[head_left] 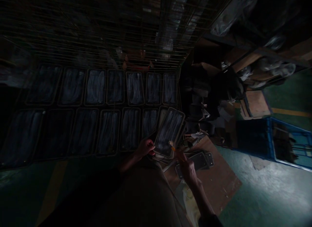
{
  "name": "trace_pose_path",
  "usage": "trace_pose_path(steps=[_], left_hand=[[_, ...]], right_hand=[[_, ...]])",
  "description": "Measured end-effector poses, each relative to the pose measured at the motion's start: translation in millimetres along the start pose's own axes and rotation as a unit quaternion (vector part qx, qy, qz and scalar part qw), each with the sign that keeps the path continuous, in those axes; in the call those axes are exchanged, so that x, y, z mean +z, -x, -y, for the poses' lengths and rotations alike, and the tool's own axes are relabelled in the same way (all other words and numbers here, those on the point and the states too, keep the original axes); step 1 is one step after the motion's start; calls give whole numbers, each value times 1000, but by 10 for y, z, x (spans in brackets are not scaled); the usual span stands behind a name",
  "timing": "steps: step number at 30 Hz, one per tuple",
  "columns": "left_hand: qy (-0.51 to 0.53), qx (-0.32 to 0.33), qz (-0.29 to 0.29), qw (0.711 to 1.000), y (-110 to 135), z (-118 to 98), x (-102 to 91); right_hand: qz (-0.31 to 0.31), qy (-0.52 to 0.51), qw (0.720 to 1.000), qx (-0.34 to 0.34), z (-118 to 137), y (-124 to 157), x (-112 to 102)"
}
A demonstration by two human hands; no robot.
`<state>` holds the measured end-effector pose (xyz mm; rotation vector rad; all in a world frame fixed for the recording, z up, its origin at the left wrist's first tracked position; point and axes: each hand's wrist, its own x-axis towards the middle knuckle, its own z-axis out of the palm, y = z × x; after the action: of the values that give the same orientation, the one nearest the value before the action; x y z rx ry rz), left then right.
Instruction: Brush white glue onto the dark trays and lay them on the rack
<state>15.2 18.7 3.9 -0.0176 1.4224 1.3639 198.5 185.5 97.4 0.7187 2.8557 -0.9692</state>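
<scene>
A dark rectangular panel (170, 127) with a pale rim and whitish streaks lies tilted on top of similar panels, at the right end of the near row. My left hand (145, 147) is closed on its lower left corner. My right hand (188, 168) grips a small brush (172, 146) with pale bristles and an orange part, its tip at the panel's lower right. Two rows of streaked panels (131, 129) stretch to the left. Beneath my right forearm sit dark plates (198, 161) on a brown board (219, 175), with a pale yellowish container (191, 202) below.
A wire mesh rack (97, 32) rises behind the panels. To the right are piled dark pieces (198, 105), a shelf with plastic-wrapped things (273, 69), a cardboard piece (256, 103) and a blue crate (269, 140) on the green floor. The light is dim.
</scene>
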Motion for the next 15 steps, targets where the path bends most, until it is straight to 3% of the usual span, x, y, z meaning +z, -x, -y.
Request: trace_pose_path(steps=[4,7,11,15], left_hand=[[33,-10,9,999,-20,32,6],[41,-8,6,999,-55,58,9],[22,-13,13,1000,-77,61,1],[-11,-1,13,1000,-47,29,-16]], right_hand=[[24,-27,999,19,159,282,115],[24,-58,998,28,272,341,160],[14,-128,990,54,330,227,202],[9,-210,974,81,224,-75,159]])
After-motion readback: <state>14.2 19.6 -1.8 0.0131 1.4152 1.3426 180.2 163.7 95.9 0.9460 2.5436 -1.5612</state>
